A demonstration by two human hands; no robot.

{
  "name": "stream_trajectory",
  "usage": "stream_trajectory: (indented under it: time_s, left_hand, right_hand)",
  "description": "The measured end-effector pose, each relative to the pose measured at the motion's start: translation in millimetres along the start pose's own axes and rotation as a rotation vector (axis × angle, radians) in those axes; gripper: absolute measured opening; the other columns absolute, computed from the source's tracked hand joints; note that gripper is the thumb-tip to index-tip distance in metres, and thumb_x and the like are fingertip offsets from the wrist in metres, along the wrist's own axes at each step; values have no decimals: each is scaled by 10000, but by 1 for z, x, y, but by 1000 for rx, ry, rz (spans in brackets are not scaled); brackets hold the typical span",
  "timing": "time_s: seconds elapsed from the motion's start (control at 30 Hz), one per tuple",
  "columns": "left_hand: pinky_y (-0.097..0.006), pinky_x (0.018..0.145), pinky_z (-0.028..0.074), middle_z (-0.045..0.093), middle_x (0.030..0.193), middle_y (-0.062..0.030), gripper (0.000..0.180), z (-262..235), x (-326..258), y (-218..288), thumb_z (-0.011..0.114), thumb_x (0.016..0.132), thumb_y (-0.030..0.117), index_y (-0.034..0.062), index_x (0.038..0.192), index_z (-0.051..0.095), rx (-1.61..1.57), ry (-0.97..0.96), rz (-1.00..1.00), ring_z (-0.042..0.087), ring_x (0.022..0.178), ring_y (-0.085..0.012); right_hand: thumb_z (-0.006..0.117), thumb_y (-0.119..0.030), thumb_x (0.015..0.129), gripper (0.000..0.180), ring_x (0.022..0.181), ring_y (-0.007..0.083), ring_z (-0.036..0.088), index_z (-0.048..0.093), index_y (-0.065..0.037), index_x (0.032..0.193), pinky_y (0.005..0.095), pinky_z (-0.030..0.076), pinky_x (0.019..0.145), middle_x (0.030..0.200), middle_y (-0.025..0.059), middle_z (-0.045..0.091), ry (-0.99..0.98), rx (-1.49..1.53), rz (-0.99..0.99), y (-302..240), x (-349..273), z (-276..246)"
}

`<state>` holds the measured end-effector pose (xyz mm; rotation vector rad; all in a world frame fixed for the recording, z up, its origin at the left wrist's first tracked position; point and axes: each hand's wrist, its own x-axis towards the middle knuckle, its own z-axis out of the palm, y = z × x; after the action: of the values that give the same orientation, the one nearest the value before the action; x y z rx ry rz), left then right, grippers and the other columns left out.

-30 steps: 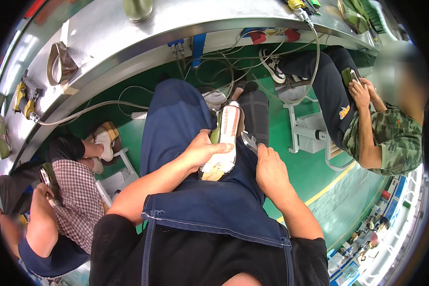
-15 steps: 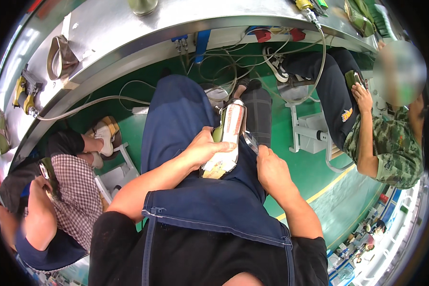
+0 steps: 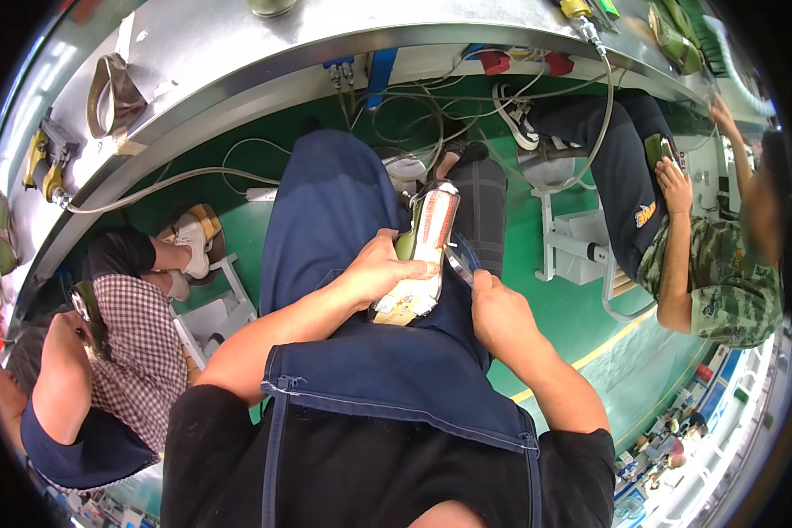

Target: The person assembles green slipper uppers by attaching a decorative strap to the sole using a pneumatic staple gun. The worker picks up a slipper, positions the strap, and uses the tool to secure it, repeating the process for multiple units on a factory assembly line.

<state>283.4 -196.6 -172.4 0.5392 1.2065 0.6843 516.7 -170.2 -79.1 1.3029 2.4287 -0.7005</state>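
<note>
A shoe upper on a last (image 3: 429,236) rests across my lap with its underside up; that face is white with a reddish strip, and a green side shows at the left. My left hand (image 3: 383,271) is closed round its left side, the thumb lying across the white underside. My right hand (image 3: 502,312) is closed on a slim metal hand tool (image 3: 458,264). The tool's end lies at the right edge of the shoe upper; its exact kind is hard to make out. A blue apron (image 3: 326,211) covers my lap beneath.
A metal bench (image 3: 343,44) curves across in front, bearing a green-brown upper (image 3: 114,92) and a yellow air tool (image 3: 44,172). Air hoses (image 3: 185,180) hang below it. Co-workers sit at left and right, each with a green shoe piece; a white stool frame (image 3: 572,246) stands right.
My right hand and the metal tool have shifted slightly left, toward the shoe upper's edge. My left hand keeps its hold. The co-worker at right has raised one arm toward the bench.
</note>
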Motion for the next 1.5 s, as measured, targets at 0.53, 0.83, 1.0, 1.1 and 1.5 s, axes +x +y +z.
stream_trajectory:
  time_s: [0.53,0.83,1.0,1.1,1.5]
  left_hand:
    - [-383,746,599,771,922,-181,714,19,10,56,712,944,594,-111,1054,738,151,29,-280,768,800,-248]
    - [-426,803,580,767,905,-257,760,11,27,35,648,949,603,-149,980,752,478,58,-167,778,826,-326]
    - [-441,835,580,766,958,-269,731,10,26,29,653,950,564,-158,1024,737,509,103,-122,780,893,-336]
    - [-441,845,580,765,993,-270,721,7,26,32,666,949,554,-156,1057,729,510,62,-147,778,912,-333]
    - [-392,842,576,751,1065,-221,703,6,15,45,693,965,563,-107,1177,671,485,-24,-128,750,948,-269]
  right_hand:
    - [652,-170,867,266,675,136,638,609,40,1023,266,520,460,792,58,615,259,-714,13,-32,-1,18]
    - [622,-141,892,355,779,236,672,600,98,1153,333,569,596,852,133,647,264,-539,4,-28,-3,16]
    - [566,-56,937,338,897,442,713,538,113,1228,505,593,780,943,282,669,11,182,-51,5,-8,-21]
    - [564,-28,983,568,962,497,693,407,7,1528,556,560,811,1015,305,668,90,448,-17,2,6,-35]
    - [525,13,950,780,791,424,666,295,-163,1674,532,557,716,936,194,641,373,407,-190,9,45,14]
